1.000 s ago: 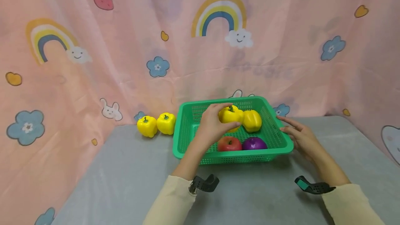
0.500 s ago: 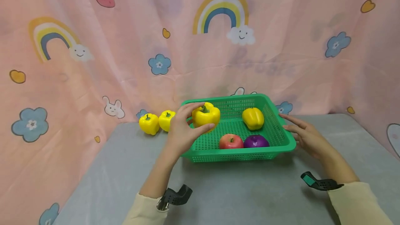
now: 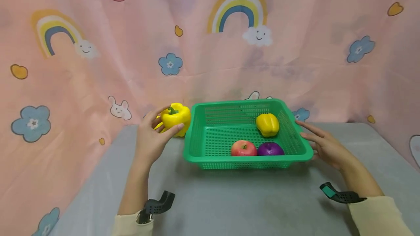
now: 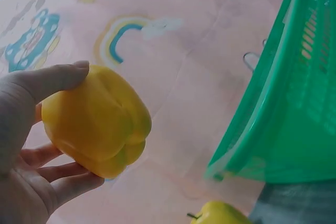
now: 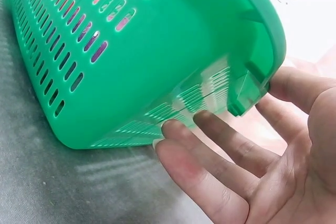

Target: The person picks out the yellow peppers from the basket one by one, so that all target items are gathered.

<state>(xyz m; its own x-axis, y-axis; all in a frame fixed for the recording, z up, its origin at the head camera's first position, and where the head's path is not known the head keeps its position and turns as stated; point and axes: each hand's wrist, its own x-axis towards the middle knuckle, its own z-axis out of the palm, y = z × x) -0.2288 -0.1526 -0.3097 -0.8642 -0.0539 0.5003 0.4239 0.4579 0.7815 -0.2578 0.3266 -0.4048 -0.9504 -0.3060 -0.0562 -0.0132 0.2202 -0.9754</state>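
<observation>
My left hand [image 3: 151, 137] holds a yellow bell pepper [image 3: 178, 116] between thumb and fingers, left of the green plastic basket [image 3: 246, 158]. The left wrist view has this pepper's lobed underside facing the camera, the thumb over its top and fingertips below. On the other side, my right hand [image 3: 329, 149] touches the basket's right end with fingers extended, fingertips at the rim and outer wall. Inside the basket lie another yellow bell pepper [image 3: 267, 125], a red apple [image 3: 244, 148] and a shiny round purple vegetable [image 3: 270, 149].
Behind the left hand, more yellow pepper surface shows, mostly hidden; the left wrist view catches one yellow pepper [image 4: 220, 213] with its stem at the bottom edge. A grey table [image 3: 229, 199] bears the basket, and a pink printed curtain [image 3: 137, 39] hangs behind.
My left hand has lifted the yellow pepper out of the basket and carried it left past the rim, in front of the peppers there. The right hand stays at the basket's end.
</observation>
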